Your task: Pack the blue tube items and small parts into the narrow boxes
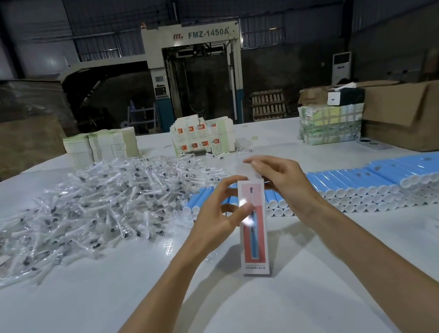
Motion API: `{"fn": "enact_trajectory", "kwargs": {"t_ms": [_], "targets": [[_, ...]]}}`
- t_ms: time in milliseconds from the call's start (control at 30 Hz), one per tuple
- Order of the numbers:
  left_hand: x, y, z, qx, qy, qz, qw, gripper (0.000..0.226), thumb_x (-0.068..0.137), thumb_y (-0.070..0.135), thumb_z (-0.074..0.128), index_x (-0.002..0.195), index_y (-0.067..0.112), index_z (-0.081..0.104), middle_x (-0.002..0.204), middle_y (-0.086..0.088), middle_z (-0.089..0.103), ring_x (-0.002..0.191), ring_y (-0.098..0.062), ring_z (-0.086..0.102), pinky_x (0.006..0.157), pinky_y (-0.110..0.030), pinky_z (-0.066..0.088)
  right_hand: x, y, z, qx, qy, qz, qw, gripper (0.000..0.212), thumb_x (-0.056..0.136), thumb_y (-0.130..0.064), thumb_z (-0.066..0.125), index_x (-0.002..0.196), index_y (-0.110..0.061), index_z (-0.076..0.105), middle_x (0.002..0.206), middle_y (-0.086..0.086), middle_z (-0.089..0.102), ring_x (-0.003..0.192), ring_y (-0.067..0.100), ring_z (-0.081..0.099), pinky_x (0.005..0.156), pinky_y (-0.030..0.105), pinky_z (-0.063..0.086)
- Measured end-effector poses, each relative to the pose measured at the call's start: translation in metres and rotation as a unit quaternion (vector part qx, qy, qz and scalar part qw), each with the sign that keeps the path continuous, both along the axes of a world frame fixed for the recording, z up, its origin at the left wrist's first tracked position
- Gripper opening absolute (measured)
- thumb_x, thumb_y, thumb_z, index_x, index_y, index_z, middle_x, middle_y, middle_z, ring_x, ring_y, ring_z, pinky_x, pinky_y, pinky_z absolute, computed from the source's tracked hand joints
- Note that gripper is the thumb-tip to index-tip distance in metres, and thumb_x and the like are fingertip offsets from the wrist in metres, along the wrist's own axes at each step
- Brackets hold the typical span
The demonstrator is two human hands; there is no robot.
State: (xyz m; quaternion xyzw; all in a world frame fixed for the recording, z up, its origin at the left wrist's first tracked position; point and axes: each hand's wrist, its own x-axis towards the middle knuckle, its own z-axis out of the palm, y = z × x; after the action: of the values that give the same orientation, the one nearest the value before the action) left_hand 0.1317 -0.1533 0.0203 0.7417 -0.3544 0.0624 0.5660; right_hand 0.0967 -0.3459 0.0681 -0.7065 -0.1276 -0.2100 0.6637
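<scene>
The white surface [64,320] ran wide under a dim workshop, with a machine marked FMZ-1450A [195,55] against the back wall and stacks of flat cartons [202,137] at the far edge; a heap of small parts [89,207] in clear wrappers lay to the left, and the blue tubes [358,181] lay in stacked rows to the right, ends toward me; between them, in the middle, one narrow box [253,241] stood upright with its base on the surface; my left hand [217,212] gripped its upper part, thumb on the printed front and fingers curled round the far side; my right hand [281,182] sat at the top, fingers bent round the raised top flap [246,169], though blur there kept me from seeing just how they pinched it; I could not tell whether a tube or a part was already inside, since the top faced away from the camera; I judged the step in hand to be working the box's top end, either opening it to load or closing it after loading; the next move would call for a firm hold from the left hand while the right tucked the flap squarely, or reached for a tube from the nearest row.
</scene>
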Motion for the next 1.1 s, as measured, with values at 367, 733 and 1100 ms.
{"fn": "enact_trajectory", "kwargs": {"t_ms": [367,733,1100], "targets": [[-0.004,0.000,-0.002,-0.012,0.007,-0.002,1.000,0.053,0.100,0.036,0.075,0.143,0.030,0.046,0.124,0.007,0.073,0.112,-0.022,0.070,0.092,-0.039,0.062,-0.005,-0.009,0.000,0.034,0.083,0.040,0.995,0.018,0.099,-0.017,0.069,0.109,-0.007,0.081,0.109,0.009,0.080,0.106,0.025,0.075,0.081,0.026,0.060],[-0.009,0.002,0.001,-0.024,0.010,-0.033,0.999,0.065,0.097,0.033,0.079,0.145,0.035,0.035,0.116,0.004,0.078,0.103,-0.020,0.072,0.087,-0.023,0.057,-0.007,-0.007,0.000,0.089,0.117,0.043,0.988,0.019,0.095,-0.004,0.069,0.110,-0.003,0.079,0.105,0.013,0.080,0.093,0.021,0.077,0.076,0.021,0.058],[-0.009,0.002,0.002,-0.031,-0.008,-0.032,0.999,0.070,0.095,0.038,0.079,0.150,0.048,0.038,0.115,0.011,0.077,0.109,-0.018,0.071,0.089,-0.020,0.056,-0.013,-0.003,-0.001,0.036,0.063,0.033,0.997,0.020,0.101,-0.013,0.065,0.111,-0.009,0.081,0.105,0.009,0.081,0.097,0.023,0.077,0.079,0.024,0.059]]}}
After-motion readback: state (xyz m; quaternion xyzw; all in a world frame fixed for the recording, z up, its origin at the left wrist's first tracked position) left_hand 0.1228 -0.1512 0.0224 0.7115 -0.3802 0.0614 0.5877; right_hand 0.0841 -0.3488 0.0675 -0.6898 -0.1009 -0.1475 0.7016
